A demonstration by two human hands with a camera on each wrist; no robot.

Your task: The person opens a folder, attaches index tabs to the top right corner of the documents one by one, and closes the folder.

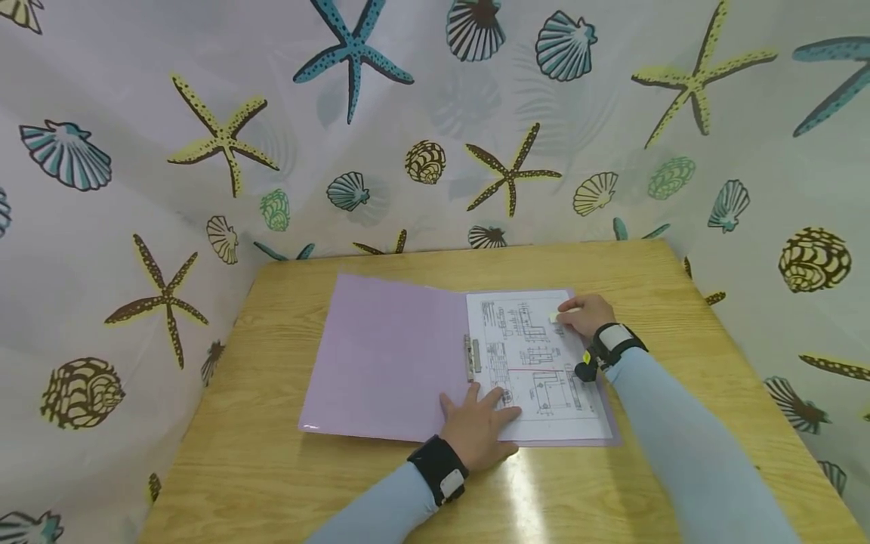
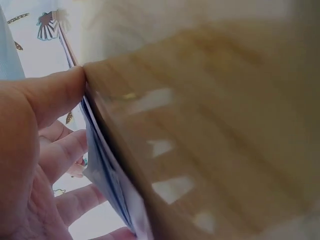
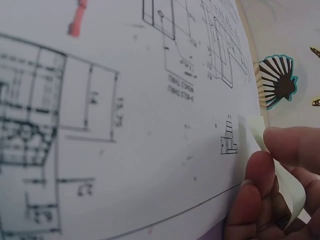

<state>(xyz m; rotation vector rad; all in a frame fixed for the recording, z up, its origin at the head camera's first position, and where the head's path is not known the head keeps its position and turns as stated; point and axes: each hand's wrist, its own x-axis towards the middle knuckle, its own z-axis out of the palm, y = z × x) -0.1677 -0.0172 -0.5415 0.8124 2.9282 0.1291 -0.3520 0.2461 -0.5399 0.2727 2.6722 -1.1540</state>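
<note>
Item: open lilac folder (image 1: pixel 387 355), laid flat on a wooden tabletop (image 1: pixel 285 483), with a printed sheet (image 1: pixel 537 363) of technical line drawings held on its right leaf by a metal clip (image 1: pixel 470 357) at the spine.

Left hand (image 1: pixel 479 427): fingers straight and spread, pressed flat on the near corner of the sheet beside the clip. Nothing is gripped. In the left wrist view the thumb (image 2: pixel 55 97) is seen against the edge of the folder and paper.

Right hand (image 1: pixel 586 313): fingers curled, a small pale-yellow sticky note (image 3: pixel 277 165) pinched between thumb and fingertips (image 3: pixel 260 175). The grip is closed on the note alone. The note is curved, one end touching the sheet at its far right margin, the rest lifted off the paper. The sheet lies directly beneath this grip; the folder's empty left leaf lies well to its left.

Progress, as judged: folder opened, sheet fastened and steadied; the note is at the page edge but does not lie flat, so whether it is being pressed on or peeled off cannot be told.

Writing: small captions and dimension figures are printed under the drawings, too blurred and inverted to be read. A red line (image 1: pixel 537 369) crosses the sheet near its middle. No brand or label is legible.

Surroundings: a curtain (image 1: pixel 224 136) printed with starfish and shells stands behind the tabletop.
</note>
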